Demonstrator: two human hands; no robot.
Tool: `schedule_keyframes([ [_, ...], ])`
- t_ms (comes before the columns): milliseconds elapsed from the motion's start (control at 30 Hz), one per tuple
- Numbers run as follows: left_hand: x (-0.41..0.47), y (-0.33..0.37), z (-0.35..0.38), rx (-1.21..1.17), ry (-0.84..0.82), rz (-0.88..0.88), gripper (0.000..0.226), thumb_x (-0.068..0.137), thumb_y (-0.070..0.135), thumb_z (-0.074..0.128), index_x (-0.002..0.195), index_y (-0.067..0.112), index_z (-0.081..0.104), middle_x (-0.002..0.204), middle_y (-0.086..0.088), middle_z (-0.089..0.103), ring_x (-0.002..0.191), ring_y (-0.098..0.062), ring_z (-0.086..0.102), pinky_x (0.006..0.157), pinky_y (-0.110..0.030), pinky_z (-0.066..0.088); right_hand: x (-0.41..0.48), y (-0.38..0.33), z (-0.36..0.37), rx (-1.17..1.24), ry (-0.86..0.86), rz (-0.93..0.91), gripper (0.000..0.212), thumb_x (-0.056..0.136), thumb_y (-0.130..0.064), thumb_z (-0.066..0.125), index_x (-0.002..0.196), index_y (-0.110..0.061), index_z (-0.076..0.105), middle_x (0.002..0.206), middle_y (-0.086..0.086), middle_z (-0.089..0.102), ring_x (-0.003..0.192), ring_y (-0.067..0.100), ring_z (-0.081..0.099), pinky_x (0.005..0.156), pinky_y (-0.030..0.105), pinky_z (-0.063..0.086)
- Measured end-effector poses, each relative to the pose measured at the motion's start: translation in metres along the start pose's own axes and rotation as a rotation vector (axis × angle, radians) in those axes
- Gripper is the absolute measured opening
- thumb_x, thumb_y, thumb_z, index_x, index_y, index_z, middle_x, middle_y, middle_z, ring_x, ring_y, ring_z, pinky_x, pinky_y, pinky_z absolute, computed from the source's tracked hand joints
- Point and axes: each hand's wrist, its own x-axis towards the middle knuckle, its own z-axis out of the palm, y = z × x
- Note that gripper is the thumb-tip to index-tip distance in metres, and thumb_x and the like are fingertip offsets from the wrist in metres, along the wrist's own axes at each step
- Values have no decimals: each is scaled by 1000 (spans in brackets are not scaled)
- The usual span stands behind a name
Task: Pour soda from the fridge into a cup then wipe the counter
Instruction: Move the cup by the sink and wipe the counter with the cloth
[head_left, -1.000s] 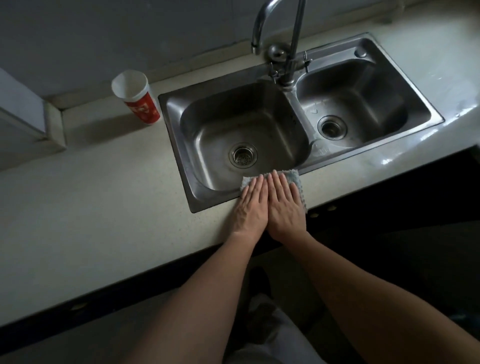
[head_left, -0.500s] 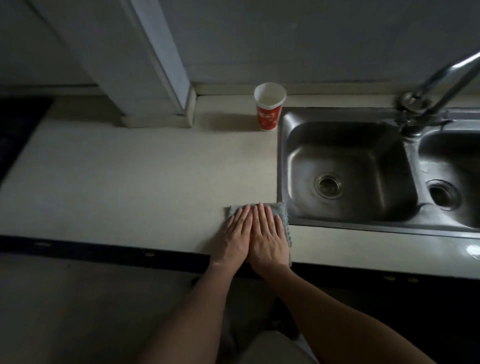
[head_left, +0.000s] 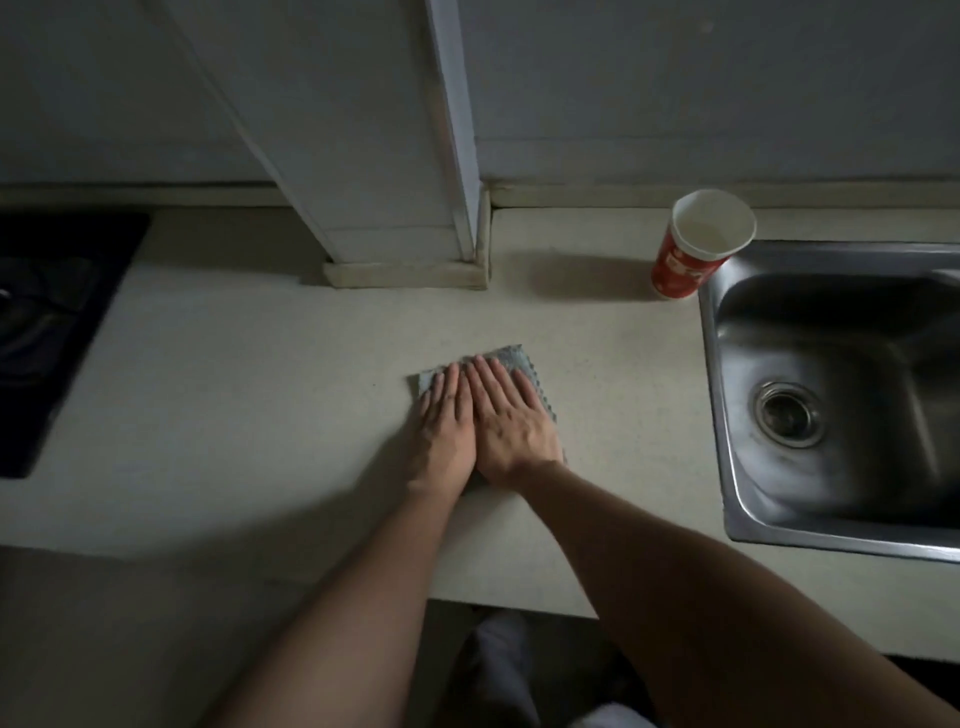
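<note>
A: Where are the hands?

B: Both lie flat on the cloth (head_left: 513, 361), side by side and touching. The left hand (head_left: 445, 434) has its fingers straight and close together, pressing down. The right hand (head_left: 511, 423) is the same, palm down. Neither curls round anything.

A: And the cloth?

B: It is grey and spread on the counter (head_left: 260, 415), mid-frame. Its far edge and right edge show past the fingers.

A: The cup?

B: The cup (head_left: 688, 260) is at two o'clock from the cloth, upright, red with a white inside, just beside the sink's far-left corner. I cannot tell what it holds.

A: Anything else?

B: The sink (head_left: 841, 353) is at three o'clock, well apart from the cloth. A dark hob (head_left: 52, 322) is at nine o'clock, and a pillar (head_left: 395, 208) at twelve.
</note>
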Motion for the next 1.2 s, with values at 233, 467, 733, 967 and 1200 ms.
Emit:
schedule_keyframes([
  [233, 85, 42, 0, -96, -71, 241, 52, 84, 15, 36, 127, -3, 58, 131, -21, 59, 120, -38, 57, 98, -53, 45, 22, 58, -19, -23, 58, 284, 66, 98, -44, 14, 157, -19, -5, 164, -3, -10, 149, 13, -16, 123, 39, -5],
  [467, 108, 133, 1, -81, -119, 401, 57, 92, 17, 22, 145, 0, 37, 150, -20, 37, 140, -35, 34, 116, -47, 27, -20, 131, -30, -37, 76, 508, 73, 94, -51, 14, 156, -20, -9, 163, -4, -13, 148, 13, -18, 123, 40, -5],
  [733, 91, 170, -7, 29, -167, 455, 62, 91, 13, 0, 152, 2, -7, 161, -18, -4, 148, -31, -6, 120, -43, -4, -50, 153, -21, -80, 90, 574, 73, 98, -48, 25, 156, -19, -10, 164, 0, -14, 149, 17, -20, 122, 42, -5],
  [967, 44, 131, -10, -18, -177, 388, 59, 93, 13, 6, 149, 1, -9, 159, -19, -4, 148, -30, -4, 120, -43, -2, -65, 106, -13, -11, 20, 451, 74, 97, -55, 15, 154, -19, -17, 162, 2, -22, 147, 20, -24, 122, 44, -7],
  [1200, 62, 129, -5, 43, -172, 347, 57, 97, 8, 19, 151, 0, 6, 159, -22, 7, 147, -36, 8, 120, -47, 12, -47, 122, -27, 26, 30, 346, 72, 96, -56, 11, 155, -23, -11, 162, -2, -15, 148, 17, -20, 122, 44, -8],
])
